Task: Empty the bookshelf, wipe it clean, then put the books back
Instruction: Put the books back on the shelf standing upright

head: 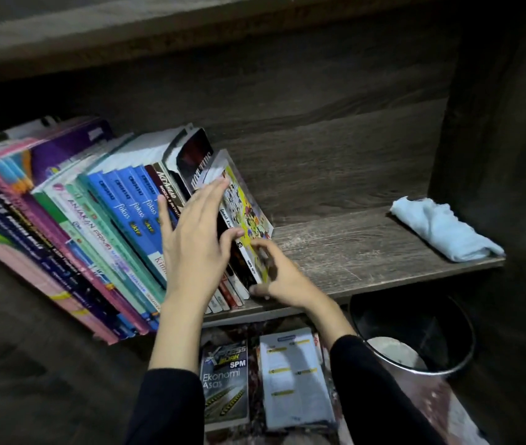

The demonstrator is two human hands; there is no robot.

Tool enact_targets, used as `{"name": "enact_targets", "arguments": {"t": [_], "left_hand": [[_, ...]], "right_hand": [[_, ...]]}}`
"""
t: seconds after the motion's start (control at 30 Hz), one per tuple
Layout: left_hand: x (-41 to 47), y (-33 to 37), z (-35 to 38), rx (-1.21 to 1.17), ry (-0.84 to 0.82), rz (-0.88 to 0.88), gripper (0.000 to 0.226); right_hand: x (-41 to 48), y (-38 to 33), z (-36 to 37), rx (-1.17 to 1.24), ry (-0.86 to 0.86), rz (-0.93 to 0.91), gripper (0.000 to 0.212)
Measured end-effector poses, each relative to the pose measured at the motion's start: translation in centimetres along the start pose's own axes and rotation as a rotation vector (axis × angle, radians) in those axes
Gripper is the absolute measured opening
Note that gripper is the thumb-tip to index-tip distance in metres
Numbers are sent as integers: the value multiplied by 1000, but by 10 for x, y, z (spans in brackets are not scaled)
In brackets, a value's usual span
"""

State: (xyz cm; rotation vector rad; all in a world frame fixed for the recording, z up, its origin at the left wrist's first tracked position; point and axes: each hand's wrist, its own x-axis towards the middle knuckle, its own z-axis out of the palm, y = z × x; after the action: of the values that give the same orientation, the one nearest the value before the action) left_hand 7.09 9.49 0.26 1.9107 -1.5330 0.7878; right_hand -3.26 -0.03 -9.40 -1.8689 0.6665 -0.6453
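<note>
The books (94, 220) lean leftward on the shelf (351, 248), so our left hand (194, 232) lies flat against them, fingers straight and spread, gripping nothing, bracing the row. The comic (245, 216) stands at the row's end. Our right hand (282, 274) pinches its lower edge with curled fingers, likely seating it. The cloth (444, 229) rests far right, so we judge the wiping done

- Dark wood-grain shelf (351, 248): a row of books (101, 226) leans left across its left part.
- A folded pale blue cloth (441, 229) lies at its right end, well apart.
- Below, two books (297, 380) lie flat.
</note>
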Motion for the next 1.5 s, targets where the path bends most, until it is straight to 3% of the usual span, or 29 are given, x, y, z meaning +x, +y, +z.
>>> {"name": "enact_targets", "arguments": {"t": [0.07,0.43,0.7,1.5], "left_hand": [[-1,0,2,12,21,-2,79],[5,0,26,193,114,-22,81],[6,-4,37,237,121,-29,88],[6,0,47,239,225,-85,73]], "right_hand": [[1,4,-7,5,-61,65,79],[0,16,5,-171,221,96,39],[8,23,7,-255,256,85,36],[7,11,6,-520,294,85,36]]}}
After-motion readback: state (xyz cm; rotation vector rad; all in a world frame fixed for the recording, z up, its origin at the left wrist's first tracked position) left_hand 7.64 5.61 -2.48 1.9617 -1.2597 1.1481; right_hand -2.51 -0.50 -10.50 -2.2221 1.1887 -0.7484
